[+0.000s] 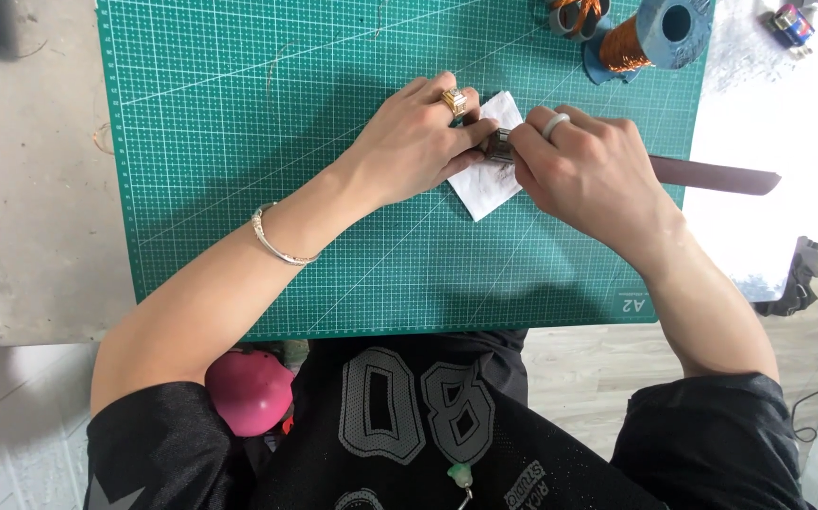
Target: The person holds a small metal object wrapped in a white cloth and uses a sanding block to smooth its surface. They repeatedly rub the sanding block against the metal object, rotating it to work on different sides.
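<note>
My left hand point(415, 142) and my right hand point(586, 165) meet at the middle of a green cutting mat point(267, 123). Between their fingertips they pinch a small dark metal block point(499, 144). Under it lies a white piece of paper point(484, 185) on the mat. A gold ring sits on my left hand, a white ring on my right. A long dark brown strip point(716, 176) sticks out to the right from behind my right hand; whether that hand holds it I cannot tell.
A blue spool of copper wire point(649, 38) and a smaller copper coil point(574, 14) lie at the mat's top right. A small object point(792, 23) lies on the white surface at far right. A pink round object point(248, 392) sits below the table edge.
</note>
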